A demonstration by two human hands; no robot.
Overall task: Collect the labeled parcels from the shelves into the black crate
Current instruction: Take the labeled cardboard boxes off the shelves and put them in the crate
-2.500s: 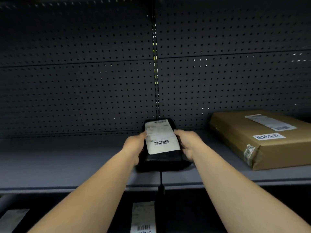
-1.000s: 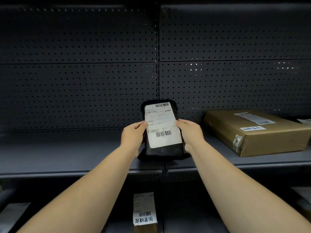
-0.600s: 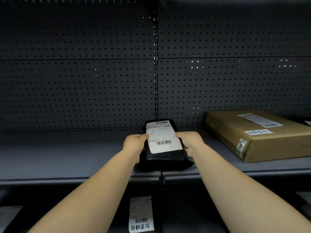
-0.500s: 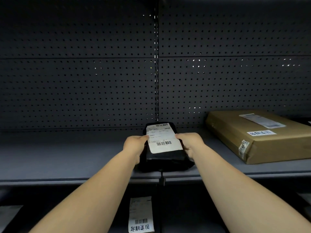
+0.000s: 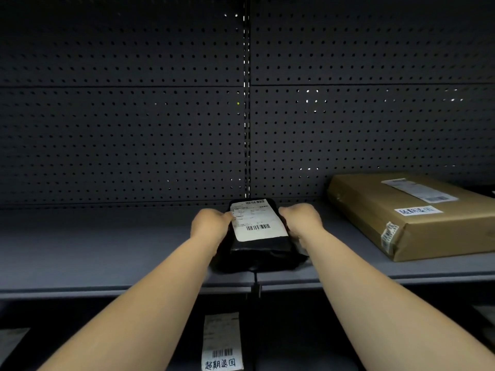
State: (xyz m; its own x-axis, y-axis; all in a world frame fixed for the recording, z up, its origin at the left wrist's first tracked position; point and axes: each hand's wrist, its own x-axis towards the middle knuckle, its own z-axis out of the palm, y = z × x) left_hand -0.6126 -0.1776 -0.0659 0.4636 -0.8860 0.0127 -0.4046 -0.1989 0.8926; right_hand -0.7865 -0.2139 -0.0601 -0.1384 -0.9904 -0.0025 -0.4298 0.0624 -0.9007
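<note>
A small black parcel [image 5: 258, 249] with a white barcode label lies nearly flat on the grey shelf [image 5: 107, 253], in the middle. My left hand [image 5: 210, 223] grips its left edge and my right hand [image 5: 301, 220] grips its right edge. A large brown cardboard parcel [image 5: 417, 223] with two white labels rests on the same shelf to the right, apart from my hands. The black crate is not in view.
A dark pegboard back wall [image 5: 134, 129] rises behind the shelf. On the lower shelf, a labelled parcel [image 5: 221, 341] stands below my arms, and a pale parcel edge [image 5: 13, 341] shows at the bottom left.
A second ago the black parcel was tilted upright with its label facing me; both hands have since lowered it until it lies nearly flat on the shelf. The brown parcel has not moved.
</note>
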